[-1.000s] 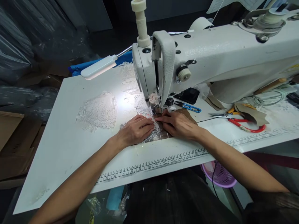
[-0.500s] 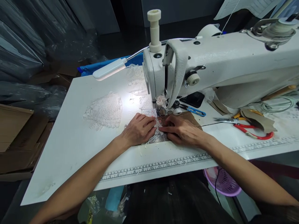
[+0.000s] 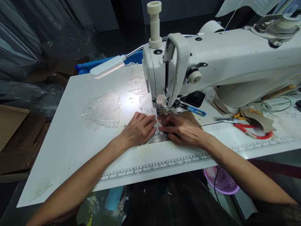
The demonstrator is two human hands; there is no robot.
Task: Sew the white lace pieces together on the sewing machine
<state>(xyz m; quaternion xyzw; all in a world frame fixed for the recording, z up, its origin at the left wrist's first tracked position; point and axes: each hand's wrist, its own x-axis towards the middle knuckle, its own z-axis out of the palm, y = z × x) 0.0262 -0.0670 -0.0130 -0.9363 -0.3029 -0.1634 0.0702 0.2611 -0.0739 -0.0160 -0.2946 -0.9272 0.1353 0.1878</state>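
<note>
Two bare hands lie flat on a piece of white lace [image 3: 157, 135] just in front of the needle of a white sewing machine [image 3: 211, 66]. The left hand [image 3: 138, 129] and right hand [image 3: 182, 128] press it to the table [image 3: 70, 125], fingers nearly meeting, grasping nothing. Red-handled scissors [image 3: 249, 130] lie well to the right.

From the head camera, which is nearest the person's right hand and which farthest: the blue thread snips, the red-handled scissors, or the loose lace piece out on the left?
Measured from the right hand:
1. Blue thread snips, just beyond the hand, under the machine arm.
2. Red-handled scissors, farther off to the right on the table.
3. Loose lace piece, farthest, past the left hand.
</note>
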